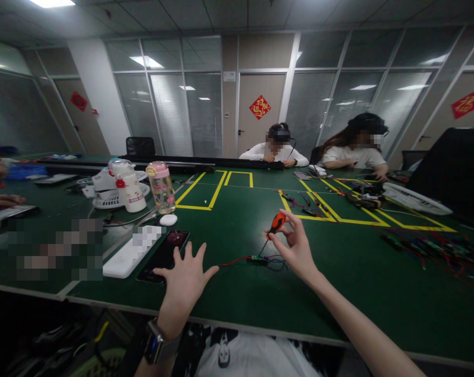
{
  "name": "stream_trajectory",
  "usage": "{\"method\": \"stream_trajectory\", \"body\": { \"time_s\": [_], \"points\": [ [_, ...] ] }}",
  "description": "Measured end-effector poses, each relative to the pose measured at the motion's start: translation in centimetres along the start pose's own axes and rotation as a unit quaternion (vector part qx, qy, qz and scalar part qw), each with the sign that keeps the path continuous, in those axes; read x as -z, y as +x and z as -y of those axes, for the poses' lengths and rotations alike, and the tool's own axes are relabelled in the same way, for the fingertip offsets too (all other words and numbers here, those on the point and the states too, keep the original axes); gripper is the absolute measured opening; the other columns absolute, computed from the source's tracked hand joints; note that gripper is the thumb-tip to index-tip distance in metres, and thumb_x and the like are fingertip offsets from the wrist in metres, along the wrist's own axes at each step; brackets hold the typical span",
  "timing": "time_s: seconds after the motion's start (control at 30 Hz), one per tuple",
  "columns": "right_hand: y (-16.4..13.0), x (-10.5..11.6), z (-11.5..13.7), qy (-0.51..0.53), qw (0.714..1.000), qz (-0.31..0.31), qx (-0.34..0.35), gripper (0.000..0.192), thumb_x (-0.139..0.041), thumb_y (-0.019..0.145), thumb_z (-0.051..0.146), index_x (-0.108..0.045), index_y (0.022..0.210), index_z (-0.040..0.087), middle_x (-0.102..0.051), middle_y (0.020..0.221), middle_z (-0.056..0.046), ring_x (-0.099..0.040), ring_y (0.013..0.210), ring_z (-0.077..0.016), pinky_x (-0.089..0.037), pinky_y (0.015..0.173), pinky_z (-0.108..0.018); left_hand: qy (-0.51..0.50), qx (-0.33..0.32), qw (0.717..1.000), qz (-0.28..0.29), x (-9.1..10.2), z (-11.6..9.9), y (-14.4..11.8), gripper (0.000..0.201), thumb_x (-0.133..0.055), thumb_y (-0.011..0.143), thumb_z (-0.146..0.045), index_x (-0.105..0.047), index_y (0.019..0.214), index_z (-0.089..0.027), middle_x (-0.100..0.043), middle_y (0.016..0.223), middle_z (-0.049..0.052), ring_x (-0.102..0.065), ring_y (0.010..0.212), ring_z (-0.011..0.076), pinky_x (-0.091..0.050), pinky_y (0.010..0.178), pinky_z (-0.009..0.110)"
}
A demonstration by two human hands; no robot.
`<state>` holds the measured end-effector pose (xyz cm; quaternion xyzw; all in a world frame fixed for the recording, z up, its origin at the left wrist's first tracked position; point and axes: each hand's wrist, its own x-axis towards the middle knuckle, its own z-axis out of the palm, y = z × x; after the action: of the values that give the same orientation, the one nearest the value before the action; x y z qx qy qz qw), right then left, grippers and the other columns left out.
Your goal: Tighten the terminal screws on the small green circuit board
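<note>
My right hand (295, 246) holds a small screwdriver with an orange handle (277, 223), its tip pointing down at a little circuit board (255, 258) with red, blue and black wires on the green table (339, 283). My left hand (185, 277) hovers with fingers spread just left of the red wire, next to a black phone (164, 254). A watch sits on my left wrist.
A white power strip (131, 251), a pink-lidded bottle (161, 187), a white jug and a fan stand at the left. Yellow tape marks boxes on the table. Piles of wires lie at the right. Two people sit across; another person's hands are at the far left.
</note>
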<state>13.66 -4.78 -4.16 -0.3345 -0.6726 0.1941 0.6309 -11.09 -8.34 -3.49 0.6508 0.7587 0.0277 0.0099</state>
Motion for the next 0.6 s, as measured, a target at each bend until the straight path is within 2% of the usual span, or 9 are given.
{"method": "stream_trajectory", "body": {
  "time_s": [0.17,0.3,0.5,0.6],
  "points": [
    [-0.02,-0.1,-0.33,0.002,1.0,0.009,0.003,0.056,-0.062,0.086,0.022,-0.038,0.135,0.031,-0.053,0.114,-0.006,-0.068,0.086,-0.0181,-0.054,0.087,-0.039,0.005,-0.005,1.0,-0.01,-0.11,0.0,-0.02,0.057,-0.046,0.088,-0.053,-0.039,0.142,-0.034,-0.034,0.152,0.013,-0.025,0.137,0.0457,-0.029,0.086,0.082],
    [0.01,0.04,-0.67,-0.054,0.998,-0.013,0.031,0.058,-0.068,0.082,0.022,-0.042,0.133,0.029,-0.056,0.113,-0.007,-0.062,0.094,-0.0208,-0.05,0.093,-0.043,0.012,-0.01,1.0,-0.024,-0.44,0.09,0.01,0.056,-0.047,0.088,-0.053,-0.04,0.142,-0.035,-0.034,0.151,0.013,-0.025,0.137,0.0459,-0.028,0.085,0.083],
    [0.0,0.17,-0.59,-0.061,0.997,-0.022,0.027,0.054,-0.067,0.082,0.022,-0.046,0.131,0.029,-0.055,0.101,-0.004,-0.058,0.079,-0.0166,-0.052,0.084,-0.039,0.013,-0.013,1.0,-0.012,-0.32,0.09,-0.07,0.058,-0.047,0.088,-0.053,-0.039,0.142,-0.034,-0.033,0.152,0.013,-0.025,0.138,0.0453,-0.027,0.087,0.083],
    [0.0,0.11,-0.33,-0.031,0.999,-0.01,0.017,0.054,-0.065,0.083,0.022,-0.044,0.132,0.029,-0.054,0.103,-0.004,-0.06,0.081,-0.0166,-0.053,0.085,-0.038,0.015,-0.012,1.0,-0.015,-0.14,0.0,-0.16,0.056,-0.046,0.089,-0.051,-0.04,0.142,-0.034,-0.033,0.152,0.013,-0.025,0.138,0.0446,-0.028,0.088,0.082]
  ]
}}
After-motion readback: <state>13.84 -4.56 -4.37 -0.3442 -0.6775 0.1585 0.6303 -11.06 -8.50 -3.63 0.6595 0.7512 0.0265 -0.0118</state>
